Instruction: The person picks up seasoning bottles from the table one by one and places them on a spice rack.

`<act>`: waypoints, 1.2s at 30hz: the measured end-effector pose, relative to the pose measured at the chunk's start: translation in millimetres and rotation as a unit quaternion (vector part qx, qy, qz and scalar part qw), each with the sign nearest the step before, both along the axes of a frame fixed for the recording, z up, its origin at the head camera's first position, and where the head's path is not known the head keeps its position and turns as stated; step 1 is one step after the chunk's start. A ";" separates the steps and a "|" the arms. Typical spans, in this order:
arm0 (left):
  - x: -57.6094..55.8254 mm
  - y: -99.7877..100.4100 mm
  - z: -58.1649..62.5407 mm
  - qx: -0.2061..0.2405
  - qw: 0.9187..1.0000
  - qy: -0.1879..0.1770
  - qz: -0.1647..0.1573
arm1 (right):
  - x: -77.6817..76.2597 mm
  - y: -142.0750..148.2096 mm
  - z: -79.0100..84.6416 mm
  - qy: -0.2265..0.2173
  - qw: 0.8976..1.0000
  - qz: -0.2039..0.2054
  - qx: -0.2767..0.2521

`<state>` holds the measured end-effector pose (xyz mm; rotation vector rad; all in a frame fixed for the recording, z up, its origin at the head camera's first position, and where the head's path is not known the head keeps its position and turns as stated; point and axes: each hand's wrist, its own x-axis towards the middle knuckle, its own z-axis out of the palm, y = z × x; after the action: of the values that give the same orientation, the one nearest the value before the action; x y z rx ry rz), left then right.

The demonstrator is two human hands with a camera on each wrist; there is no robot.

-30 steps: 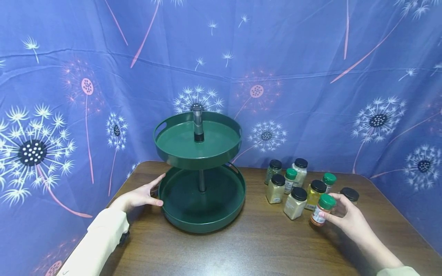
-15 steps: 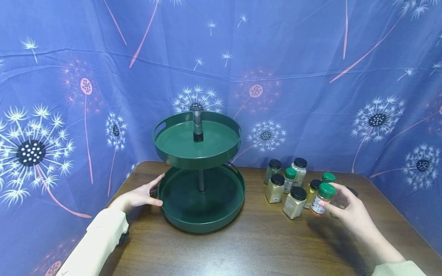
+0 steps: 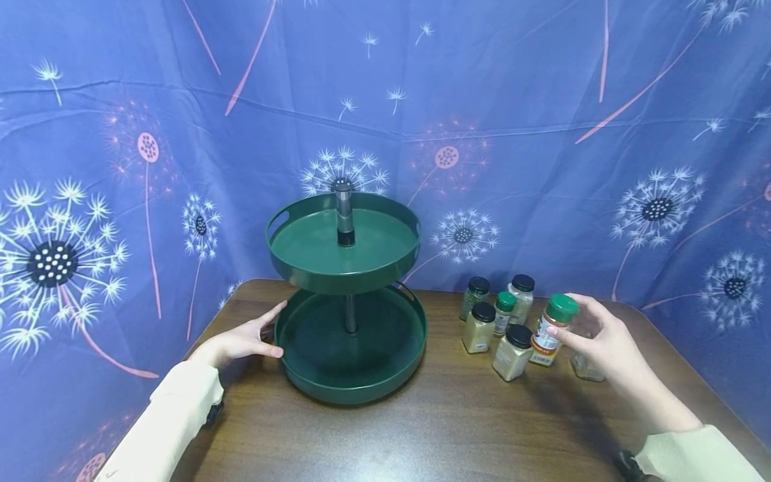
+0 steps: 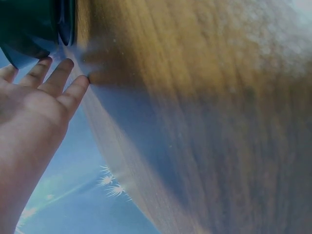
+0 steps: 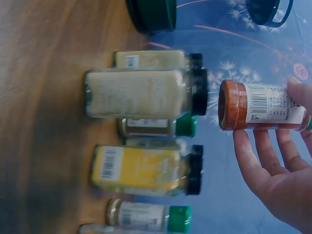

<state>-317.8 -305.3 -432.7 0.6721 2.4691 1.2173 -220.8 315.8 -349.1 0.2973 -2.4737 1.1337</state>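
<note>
My right hand (image 3: 608, 341) holds a spice jar (image 3: 545, 333) between thumb and fingers. The jar has a green lid, a white label and orange-red contents. In the right wrist view the spice jar (image 5: 265, 105) hangs clear of the table, past the black lids of the standing jars. A two-tier green tray stand has an upper tray (image 3: 343, 284) and a wider lower tray (image 3: 355, 395), both bare inside. At the stand's left side, my left hand (image 3: 243, 340) touches the lower tray's rim with its fingers spread. The left wrist view shows those fingers (image 4: 58, 78) extended.
Black-lidded jars of pale powder (image 3: 512, 358), a jar of green herbs (image 3: 474, 294) and a small green-lidded jar (image 3: 503, 316) stand right of the stand. A yellow jar (image 5: 136, 168) is beside them. Another jar (image 3: 585, 368) sits partly behind my right hand. A patterned cloth (image 3: 512, 100) hangs behind.
My right hand has lifted the orange-red spice jar up and slightly left, so it now covers most of the yellow jar in the head view. My left hand stays at the stand.
</note>
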 end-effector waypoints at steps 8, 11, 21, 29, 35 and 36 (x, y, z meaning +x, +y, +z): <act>-1.1 0.6 0.5 -0.001 1.000 0.001 -0.003 | -8.0 -12.9 22.8 -0.017 1.000 0.010 0.012; -1.1 0.7 0.6 0.003 1.000 -0.002 -0.004 | -10.9 -20.6 31.4 -0.016 1.000 0.007 0.024; -1.1 0.0 -0.9 -0.002 1.000 -0.003 0.002 | -21.2 -43.8 45.7 -0.023 0.999 0.022 0.028; 0.5 -0.1 1.1 -0.003 1.000 -0.005 0.004 | -30.2 -70.7 51.3 -0.040 0.999 0.032 -0.006; 0.7 0.5 1.2 -0.003 1.000 -0.004 0.009 | -39.4 -89.7 51.9 -0.072 0.995 0.054 -0.036; 0.6 0.7 1.1 -0.003 1.000 -0.001 0.008 | -41.4 -92.6 51.0 -0.075 0.995 0.059 -0.043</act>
<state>-317.2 -304.6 -431.6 0.6490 2.4798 1.2153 -262.2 223.1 -298.1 0.3482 -2.5566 1.3528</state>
